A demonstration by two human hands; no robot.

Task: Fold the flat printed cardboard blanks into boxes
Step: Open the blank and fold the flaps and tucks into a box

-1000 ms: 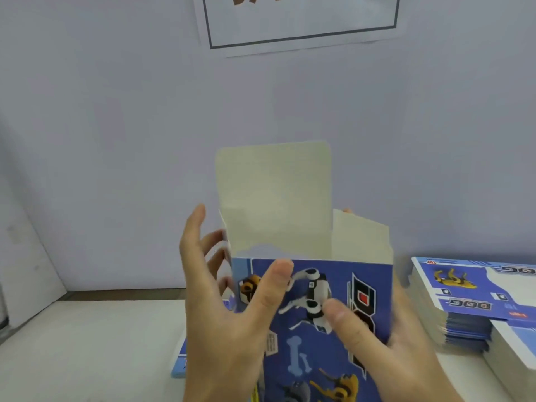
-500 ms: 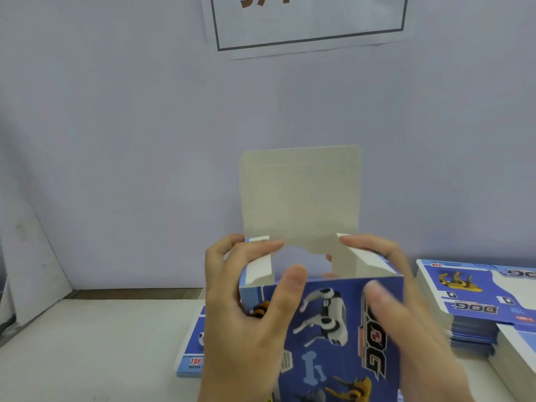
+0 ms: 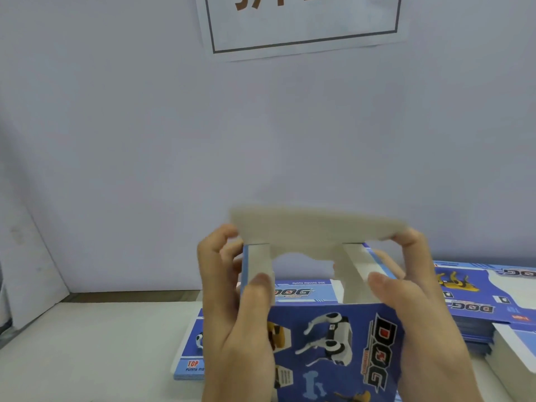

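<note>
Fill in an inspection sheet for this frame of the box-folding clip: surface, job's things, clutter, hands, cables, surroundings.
Surface: pale table, bare patch at front left.
Job's things: blue printed box held up, both side flaps folded inward, large top flap tipping forward, blurred; stack of flat blanks at right; more flat blanks under the box at left.
Clutter: nothing seen.
Hands: left hand holds the box's left side, thumb on the left flap; right hand holds the right side, thumb on the right flap, fingers behind the top flap.
Cables: nothing seen.
Surroundings: plain grey wall; framed paper sign, cut off at top.
</note>
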